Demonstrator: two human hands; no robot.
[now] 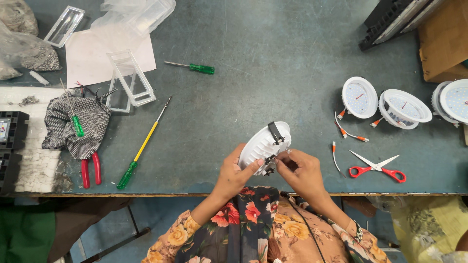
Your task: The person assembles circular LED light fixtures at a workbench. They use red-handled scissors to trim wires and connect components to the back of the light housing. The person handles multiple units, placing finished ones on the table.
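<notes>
Head view: I am holding a round white ribbed lamp housing (263, 145) in my left hand (233, 174), while my right hand (303, 171) is pinching its small metal clip (271, 158) in a narrow grip.

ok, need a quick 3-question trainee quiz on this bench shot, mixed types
1. True or false: the left hand grips the white lamp housing at its rim.
2. Multiple choice: the scissors lie where? A) on the paper sheet B) right of the hands, below the finished lamps C) on the grey cloth
3. Fill in: the pliers with red handles stick out from under the grey ____.

Key: 1 true; 2 B; 3 cloth. For reference, the right hand pinches a small part at the housing's spring clip.
</notes>
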